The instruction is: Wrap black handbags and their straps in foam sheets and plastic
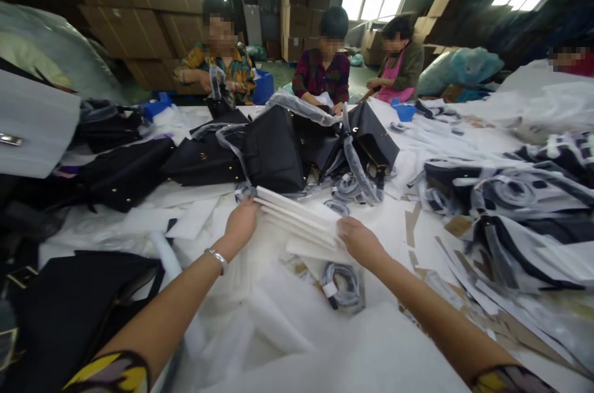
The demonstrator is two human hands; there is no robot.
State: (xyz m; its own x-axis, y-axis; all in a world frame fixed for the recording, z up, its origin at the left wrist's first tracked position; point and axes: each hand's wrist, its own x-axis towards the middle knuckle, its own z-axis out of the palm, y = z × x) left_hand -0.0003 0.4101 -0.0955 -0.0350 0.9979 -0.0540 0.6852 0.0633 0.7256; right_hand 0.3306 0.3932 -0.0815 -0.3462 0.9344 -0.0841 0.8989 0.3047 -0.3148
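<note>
A stack of thin white foam sheets [297, 220] stretches between my two hands above the covered table. My left hand [242, 220], with a silver bangle at the wrist, grips its left end. At the right end my right hand [359, 238] pinches the same stack, slightly blurred. Just beyond lie black handbags [273, 148] with plastic-wrapped handles. Below the stack, a coiled strap in clear wrap [342, 286] rests on the white sheets. Loose white foam sheeting [297, 343] spreads closest to me.
Black bags [69, 300] lie at the left, and more wrapped bags [515, 220] are piled at the right. Three people [321, 65] work across the table. Blue bins [403, 109] and cardboard boxes [297, 15] stand farther back. Paper scraps litter the right side.
</note>
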